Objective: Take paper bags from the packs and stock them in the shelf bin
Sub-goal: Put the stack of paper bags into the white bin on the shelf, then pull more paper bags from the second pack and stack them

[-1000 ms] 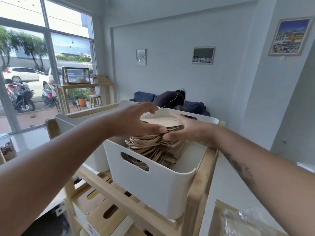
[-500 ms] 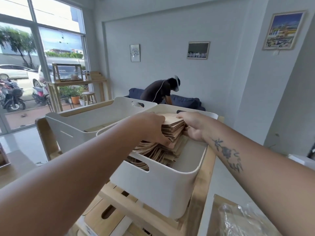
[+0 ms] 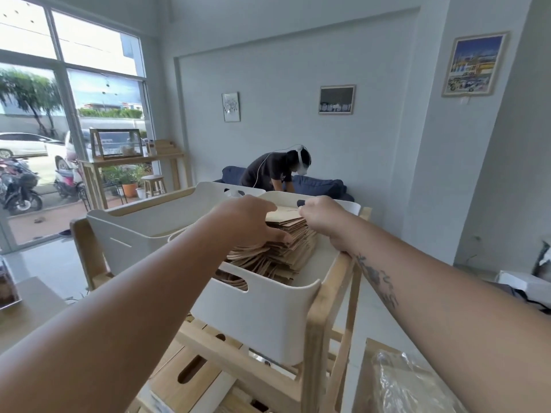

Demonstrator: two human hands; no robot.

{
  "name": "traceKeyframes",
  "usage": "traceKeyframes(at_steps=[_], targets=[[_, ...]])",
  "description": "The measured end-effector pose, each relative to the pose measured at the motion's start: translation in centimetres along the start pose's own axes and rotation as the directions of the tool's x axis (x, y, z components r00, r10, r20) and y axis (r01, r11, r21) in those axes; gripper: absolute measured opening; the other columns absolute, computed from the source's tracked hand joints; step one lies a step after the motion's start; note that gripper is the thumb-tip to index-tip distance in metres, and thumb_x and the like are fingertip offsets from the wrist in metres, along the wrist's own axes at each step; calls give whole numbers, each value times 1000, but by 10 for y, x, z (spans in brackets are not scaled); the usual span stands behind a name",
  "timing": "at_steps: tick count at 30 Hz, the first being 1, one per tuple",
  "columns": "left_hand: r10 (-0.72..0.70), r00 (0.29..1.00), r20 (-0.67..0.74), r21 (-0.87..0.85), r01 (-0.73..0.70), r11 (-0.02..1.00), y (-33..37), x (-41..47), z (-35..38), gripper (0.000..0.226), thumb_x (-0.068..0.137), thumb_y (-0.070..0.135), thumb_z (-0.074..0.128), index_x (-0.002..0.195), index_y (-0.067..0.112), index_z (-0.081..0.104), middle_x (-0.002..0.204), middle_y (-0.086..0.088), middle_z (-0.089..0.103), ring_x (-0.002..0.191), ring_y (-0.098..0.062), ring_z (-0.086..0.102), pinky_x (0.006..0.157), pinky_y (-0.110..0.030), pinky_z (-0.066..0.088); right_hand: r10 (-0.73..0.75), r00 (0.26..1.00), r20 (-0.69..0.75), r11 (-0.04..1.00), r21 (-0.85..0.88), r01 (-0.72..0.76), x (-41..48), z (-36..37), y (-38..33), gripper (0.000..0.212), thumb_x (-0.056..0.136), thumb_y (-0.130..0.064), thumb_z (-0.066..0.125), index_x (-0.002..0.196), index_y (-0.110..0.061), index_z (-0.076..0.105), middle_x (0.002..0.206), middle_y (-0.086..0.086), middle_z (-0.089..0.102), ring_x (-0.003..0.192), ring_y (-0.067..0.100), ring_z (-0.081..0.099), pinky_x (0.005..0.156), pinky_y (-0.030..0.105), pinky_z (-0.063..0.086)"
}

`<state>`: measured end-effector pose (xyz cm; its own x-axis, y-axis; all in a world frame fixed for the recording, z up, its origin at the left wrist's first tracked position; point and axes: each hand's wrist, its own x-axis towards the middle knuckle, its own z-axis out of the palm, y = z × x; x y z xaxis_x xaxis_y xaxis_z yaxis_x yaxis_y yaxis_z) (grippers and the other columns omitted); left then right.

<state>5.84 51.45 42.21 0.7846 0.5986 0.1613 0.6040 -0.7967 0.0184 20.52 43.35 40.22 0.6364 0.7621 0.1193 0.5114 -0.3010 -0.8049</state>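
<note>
On the top shelf (image 3: 315,320), in the right-hand white bin (image 3: 268,320), a tall stack of bags (image 3: 287,251) already sits, flat, handles toward the near wall. Left hand (image 3: 247,222) lies over the stack's top left, fingers (image 3: 269,206) spread across it and thumb down the near side, gripping. Right hand (image 3: 320,217) is at the top right edge, fingers curled tight on the upper bags, seemingly holding them; the tips are hidden. Judgement: stocking is well along, this batch is being seated or squared up in the bin, which looks over half full. Left to do: let go and fetch more. A pack (image 3: 399,383) in crinkled clear plastic lies near right, so there is probably stock left to load.

Room, left to right: near-left tabletop (image 3: 38,299); big window (image 3: 68,120) with scooters and cars outside; a wooden side table (image 3: 131,162) with a glass case; second bin (image 3: 143,231) touching the first on its left, contents hidden; wooden boxes (image 3: 185,380) on the shelf below. Far: a person (image 3: 271,171) bent over a blue sofa (image 3: 322,186), three pictures (image 3: 337,99) on the pale wall.
</note>
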Motion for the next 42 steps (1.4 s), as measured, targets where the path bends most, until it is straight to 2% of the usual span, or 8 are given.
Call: traceKeyframes(at_steps=[4, 9, 14, 18, 21, 30, 37, 42], targets=[[15, 983, -184, -10, -17, 1000, 18, -16, -16, 59, 87, 65, 54, 138, 36, 50, 137, 5, 57, 121, -21, 55, 97, -40, 47, -178, 983, -45, 955, -248, 161, -27, -27, 6, 34, 98, -13, 39, 122, -8, 63, 112, 11, 63, 87, 24, 56, 68, 30, 43], [-10, 964, -267, -242, -57, 969, 57, -50, -22, 46, 89, 55, 57, 130, 33, 57, 125, 4, 64, 113, -20, 61, 97, -42, 50, -265, 963, -53, 849, -485, 207, -65, -63, 28, 43, 100, -22, 38, 141, -14, 47, 145, 11, 44, 127, 31, 47, 101, 43, 44], [-29, 946, -323, -345, -90, 934, 109, -94, -18, 40, 91, 43, 61, 129, 30, 60, 129, 4, 63, 111, -20, 61, 97, -37, 49, -228, 970, -85, 847, -509, 154, -115, -90, 66, 51, 98, -28, 41, 149, -18, 38, 151, 7, 38, 131, 29, 44, 104, 46, 43], [92, 901, -424, -142, -166, 976, 156, -134, -5, 42, 94, 42, 54, 133, 29, 56, 134, 5, 59, 114, -19, 59, 85, -33, 46, -164, 982, -95, 874, -476, 100, -160, -109, 112, 50, 98, -29, 42, 147, -21, 39, 153, 7, 37, 134, 29, 40, 104, 47, 43], [136, 875, -465, -117, -212, 970, 190, -165, 13, 40, 95, 41, 53, 132, 27, 57, 134, 3, 60, 115, -21, 58, 82, -34, 46, -132, 986, -106, 873, -484, 64, -192, -126, 143, 49, 98, -30, 42, 145, -21, 41, 150, 7, 39, 131, 30, 41, 100, 46, 45], [82, 935, -346, -206, -161, 965, 251, -237, 117, 39, 97, 36, 52, 134, 24, 55, 135, 3, 59, 114, -20, 60, 85, -34, 49, -72, 991, -113, 878, -479, 9, -285, -139, 229, 48, 98, -27, 41, 145, -20, 42, 148, 6, 42, 132, 29, 39, 100, 43, 42], [-7, 988, -154, -293, -39, 955, 251, -275, 207, 51, 93, 41, 55, 140, 23, 47, 146, 3, 51, 126, -27, 54, 95, -46, 50, 16, 998, -68, 873, -486, -47, -341, -106, 293, 48, 96, -29, 44, 143, -20, 43, 144, 3, 46, 131, 27, 39, 101, 43, 43], [-36, 999, 35, -268, 44, 962, 238, -299, 270, 61, 93, 45, 53, 146, 20, 39, 155, 0, 39, 139, -27, 38, 109, -45, 38, 161, 986, -32, 820, -551, -152, -375, -73, 339, 60, 99, -39, 42, 153, -22, 26, 160, 7, 26, 147, 30, 21, 117, 46, 27]])
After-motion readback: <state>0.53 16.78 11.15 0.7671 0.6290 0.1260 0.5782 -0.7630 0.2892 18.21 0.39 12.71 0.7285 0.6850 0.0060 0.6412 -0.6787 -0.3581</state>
